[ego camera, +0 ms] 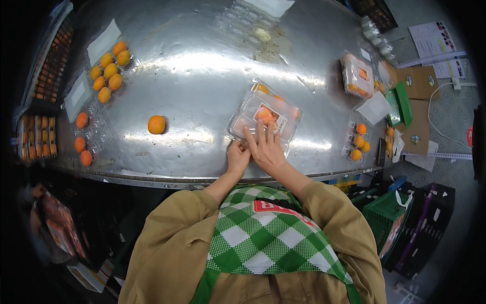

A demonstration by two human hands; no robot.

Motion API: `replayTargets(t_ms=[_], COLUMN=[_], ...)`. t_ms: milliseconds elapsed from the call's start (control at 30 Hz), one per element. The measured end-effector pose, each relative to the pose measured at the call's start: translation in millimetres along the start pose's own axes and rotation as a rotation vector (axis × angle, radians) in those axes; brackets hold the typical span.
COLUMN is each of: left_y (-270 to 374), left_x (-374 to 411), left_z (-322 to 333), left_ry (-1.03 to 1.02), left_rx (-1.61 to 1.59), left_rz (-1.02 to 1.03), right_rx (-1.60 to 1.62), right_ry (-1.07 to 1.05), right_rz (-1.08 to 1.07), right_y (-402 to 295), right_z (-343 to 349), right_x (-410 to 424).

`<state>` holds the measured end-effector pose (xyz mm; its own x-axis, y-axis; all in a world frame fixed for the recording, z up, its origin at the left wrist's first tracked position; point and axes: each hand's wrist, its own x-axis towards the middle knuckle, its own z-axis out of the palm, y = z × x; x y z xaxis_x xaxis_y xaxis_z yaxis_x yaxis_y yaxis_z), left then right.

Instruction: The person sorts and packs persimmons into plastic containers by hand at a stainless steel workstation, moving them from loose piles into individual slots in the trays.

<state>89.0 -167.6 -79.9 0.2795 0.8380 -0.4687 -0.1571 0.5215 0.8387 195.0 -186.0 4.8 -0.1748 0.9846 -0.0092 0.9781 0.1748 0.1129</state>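
A closed clear plastic clamshell [243, 110] of orange fruit lies tilted on the metal table before me, a printed picture label on its lid. My right hand [267, 148] is spread flat over the lid, its fingertips resting on the label's lower part. At the near left corner of the pack, my left hand [238, 155] is curled with its fingers pinched on the rim. A single orange fruit [156, 124] sits loose on the table to the left.
Open clamshells on the left hold several fruits [110, 71] and three fruits [80, 144]. Stacked filled packs [358, 76] stand at right, beside another part-filled tray [357, 142] and a green box [402, 104]. Crates [385, 216] stand below the table. A person's hand [38, 190] shows at far left.
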Motion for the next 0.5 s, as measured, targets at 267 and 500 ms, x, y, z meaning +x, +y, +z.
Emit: replayTargets(t_ms=[267,500], left_y=[5,29], left_x=[-3,-10], left_z=[-1,-5], left_ry=[-0.088,-0.178], left_rx=[-0.153,-0.138], left_rz=[-0.107,-0.214], right_rx=[0.132,-0.048], right_ry=[0.192,0.359], right_rz=[0.068,0.21], right_y=[35,196], right_z=[-21,-123], right_x=[25,68])
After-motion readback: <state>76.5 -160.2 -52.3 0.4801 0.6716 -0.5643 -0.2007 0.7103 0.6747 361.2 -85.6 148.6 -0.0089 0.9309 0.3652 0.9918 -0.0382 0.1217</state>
